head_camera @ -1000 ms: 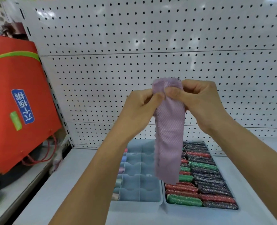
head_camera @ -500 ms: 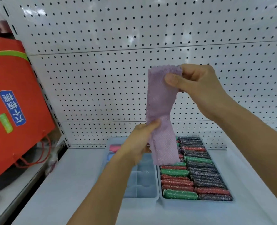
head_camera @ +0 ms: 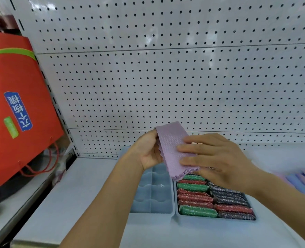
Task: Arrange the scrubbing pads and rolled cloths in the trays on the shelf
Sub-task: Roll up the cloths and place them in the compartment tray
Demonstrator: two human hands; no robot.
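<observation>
Lilac cloth (head_camera: 173, 149) between left hand (head_camera: 148, 151) and right hand (head_camera: 214, 158)

Blue label (head_camera: 18, 111) with white Chinese characters, rotated sideways, on the side of the red paper bag (head_camera: 19, 108) at left; characters not legible with certainty. Small green label (head_camera: 11, 127) just beside it, print too blurred to read. No other readable text.

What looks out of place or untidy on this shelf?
Nothing is spilled or damaged. The only odd thing is the flat, unrolled lilac textured cloth, held between the left hand and right hand above the grey divided tray instead of in it.
</observation>
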